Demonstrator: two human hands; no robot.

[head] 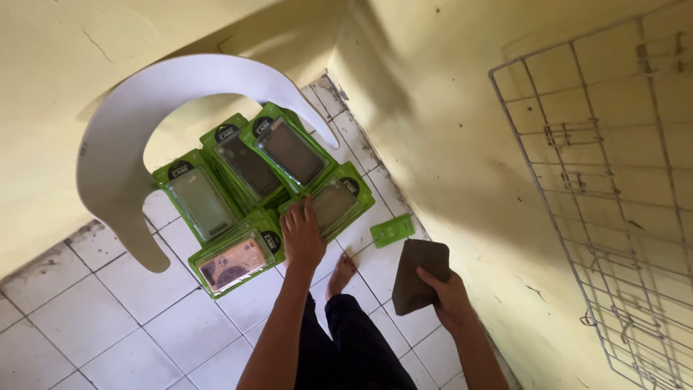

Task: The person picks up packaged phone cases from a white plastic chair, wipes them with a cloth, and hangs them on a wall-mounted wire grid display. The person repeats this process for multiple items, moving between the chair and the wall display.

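While our left hand (302, 237) lies flat with fingers spread on the green phone-case packages (260, 180), which sit piled on the seat of a white plastic chair (115, 144), our right hand (451, 296) is closed around the lower edge of a dark brown phone case (420, 276), held out over the tiled floor (94, 325). One small green package (392, 230) lies apart on the floor beside the yellow wall (447, 130), and a wire grid rack (621, 180) hangs on that wall to the right.

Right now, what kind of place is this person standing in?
Probably a small shop's back corner or storeroom. Green plastic phone-case packs lie stacked on a white plastic chair, a metal wire display rack hangs on the yellow wall, and the floor is white tile.
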